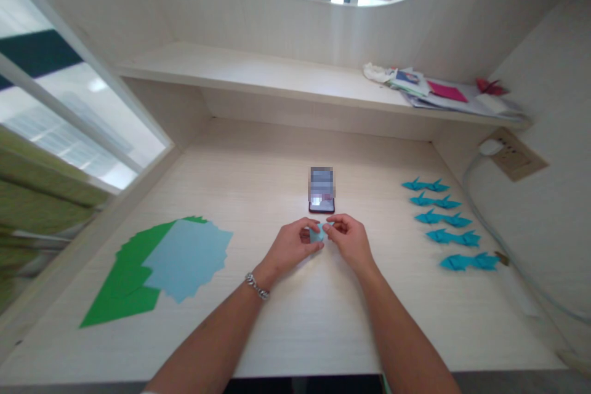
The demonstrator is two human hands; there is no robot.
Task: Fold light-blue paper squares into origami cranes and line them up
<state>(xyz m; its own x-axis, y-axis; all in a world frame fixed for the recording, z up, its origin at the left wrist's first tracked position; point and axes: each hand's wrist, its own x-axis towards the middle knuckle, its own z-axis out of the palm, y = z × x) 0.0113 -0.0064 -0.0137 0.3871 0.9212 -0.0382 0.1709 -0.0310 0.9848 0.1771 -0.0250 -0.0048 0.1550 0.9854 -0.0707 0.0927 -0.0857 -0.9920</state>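
Here you are, the fingers of your left hand point(290, 241) and right hand point(351, 241) both pinching the small blue paper point(316, 235), mid-counter point(258, 160), well back from the front edge. It looks feather-light, thin, easily creased; hold its edges, gently.

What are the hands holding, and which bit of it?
A small piece of light blue paper. The left hand holds it around its left side, the right hand at its upper right edge.
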